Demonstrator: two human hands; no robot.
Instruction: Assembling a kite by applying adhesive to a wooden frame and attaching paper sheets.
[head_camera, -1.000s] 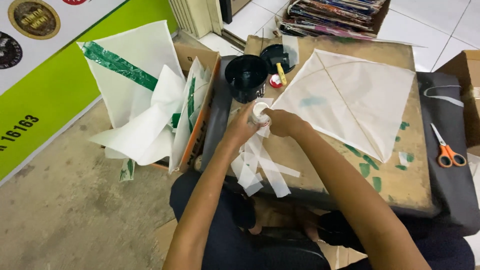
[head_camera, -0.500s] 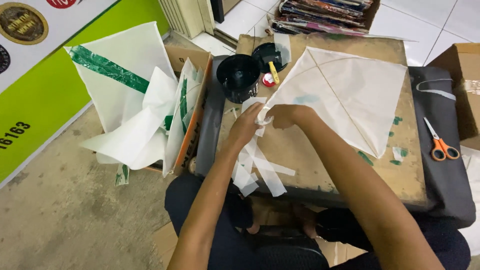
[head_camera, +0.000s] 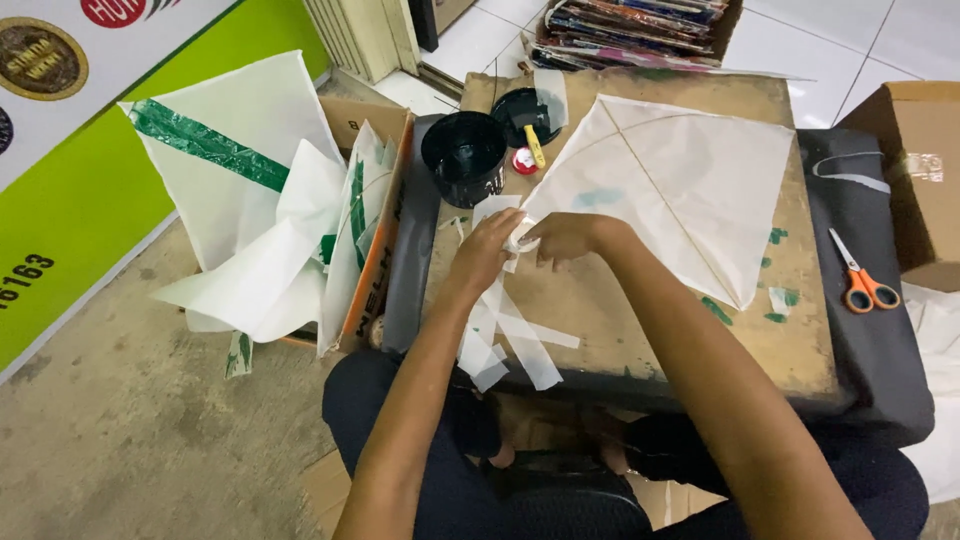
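A white paper kite (head_camera: 690, 190) with thin crossed sticks lies flat on a worn wooden board (head_camera: 790, 330). At its left corner my left hand (head_camera: 487, 250) and my right hand (head_camera: 565, 236) meet, both pinching a white paper strip (head_camera: 520, 238) against that corner. Several more white paper strips (head_camera: 510, 335) hang from under my hands over the board's front edge. A black bowl (head_camera: 464, 155) stands just beyond my left hand.
A black lid (head_camera: 522, 112) with a yellow-handled brush and a small red cap sits behind the bowl. Orange scissors (head_camera: 862, 285) lie on the dark pad at the right. A cardboard box (head_camera: 375, 210) of white and green kites stands at the left; another box (head_camera: 915, 170) at the right.
The view has shifted slightly. Both hands stay together at the kite's left corner, working the paper strip; the strips below have barely moved.
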